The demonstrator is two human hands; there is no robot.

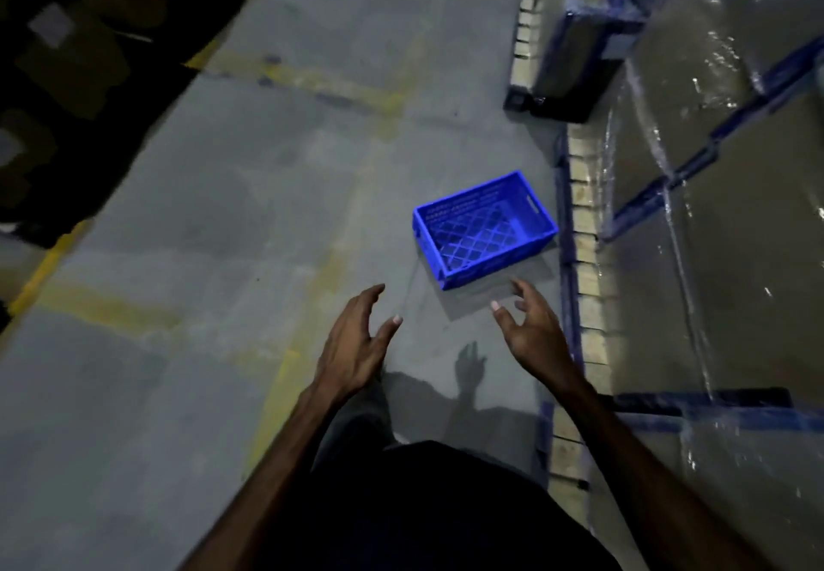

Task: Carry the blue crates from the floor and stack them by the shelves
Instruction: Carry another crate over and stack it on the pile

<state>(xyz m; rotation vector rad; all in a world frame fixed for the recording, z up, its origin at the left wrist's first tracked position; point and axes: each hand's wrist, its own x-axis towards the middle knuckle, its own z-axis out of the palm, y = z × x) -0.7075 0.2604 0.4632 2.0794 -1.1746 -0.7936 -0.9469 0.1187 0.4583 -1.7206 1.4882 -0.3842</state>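
Note:
A single blue plastic crate [486,229] rests upright on the grey concrete floor, empty, with a lattice bottom and a handle slot in its right end. It lies just left of the shelving's pallet edge. My left hand [356,343] hovers below and to the left of the crate, fingers spread, holding nothing. My right hand [530,334] is stretched out just below the crate's near corner, fingers apart, not touching it. Both forearms reach forward from the bottom of the view.
Blue-framed shelves [713,137] with plastic-wrapped goods on wooden pallets [584,231] run along the right. Dark stacked cartons [76,79] fill the upper left. Faded yellow lines [312,79] cross the floor.

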